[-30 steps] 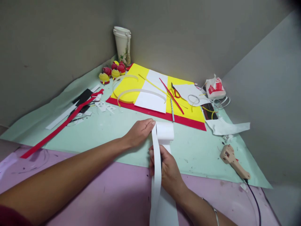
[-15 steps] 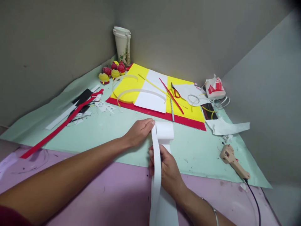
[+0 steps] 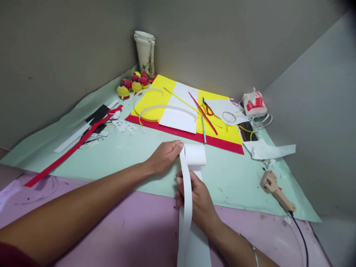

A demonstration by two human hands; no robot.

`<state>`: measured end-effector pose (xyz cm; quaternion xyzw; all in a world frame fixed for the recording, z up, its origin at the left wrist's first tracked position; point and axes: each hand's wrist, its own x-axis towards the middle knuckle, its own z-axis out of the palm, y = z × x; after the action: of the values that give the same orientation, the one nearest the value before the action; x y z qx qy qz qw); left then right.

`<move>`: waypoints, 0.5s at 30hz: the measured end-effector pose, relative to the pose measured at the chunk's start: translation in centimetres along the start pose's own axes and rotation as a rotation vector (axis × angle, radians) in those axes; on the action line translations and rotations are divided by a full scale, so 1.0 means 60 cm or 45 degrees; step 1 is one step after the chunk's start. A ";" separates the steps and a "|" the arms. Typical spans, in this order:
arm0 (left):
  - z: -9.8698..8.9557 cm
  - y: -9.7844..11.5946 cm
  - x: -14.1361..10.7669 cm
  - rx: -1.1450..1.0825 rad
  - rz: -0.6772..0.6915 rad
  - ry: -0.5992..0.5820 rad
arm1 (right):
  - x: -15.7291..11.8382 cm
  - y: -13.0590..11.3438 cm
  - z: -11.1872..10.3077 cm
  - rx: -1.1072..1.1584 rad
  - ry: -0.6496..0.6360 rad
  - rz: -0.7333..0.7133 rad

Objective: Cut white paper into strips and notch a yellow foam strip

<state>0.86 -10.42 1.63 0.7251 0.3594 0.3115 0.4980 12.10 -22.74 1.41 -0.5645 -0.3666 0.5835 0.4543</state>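
My left hand [image 3: 166,155] is closed, its thumb and fingers pinching the far end of a narrow white strip [image 3: 188,196]. The strip bows up and runs down toward me over a wider white sheet [image 3: 198,241], whose far end curls into a roll [image 3: 195,154]. Just below, my right hand [image 3: 198,196] is closed round a dark tool [image 3: 183,199], mostly hidden by the fingers and the strip, so its kind does not show. The sheet lies partly under my right hand.
Beyond my hands lie yellow, white and red sheets [image 3: 150,107] with thin strips, pliers [image 3: 208,109] and a pen [image 3: 203,129]. A glue gun [image 3: 278,191] with a cord rests at right. Red strips and scraps [image 3: 97,116] lie left; a tall cup [image 3: 144,52] stands behind.
The white strip bows a little further right over my right hand, and more of the dark tool shows at the fingers' left. My left hand stays nearly still.
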 end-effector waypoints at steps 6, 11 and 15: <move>0.000 -0.001 0.001 0.004 0.004 -0.007 | 0.000 0.000 0.000 -0.034 -0.005 -0.024; 0.000 -0.002 0.000 -0.015 -0.009 -0.018 | -0.001 -0.001 0.001 -0.051 0.003 -0.016; 0.001 -0.001 0.000 -0.013 -0.019 -0.015 | -0.002 0.000 0.000 -0.012 0.004 -0.015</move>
<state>0.87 -10.43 1.54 0.7216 0.3604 0.3054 0.5062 12.06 -22.86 1.46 -0.5654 -0.3718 0.5782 0.4558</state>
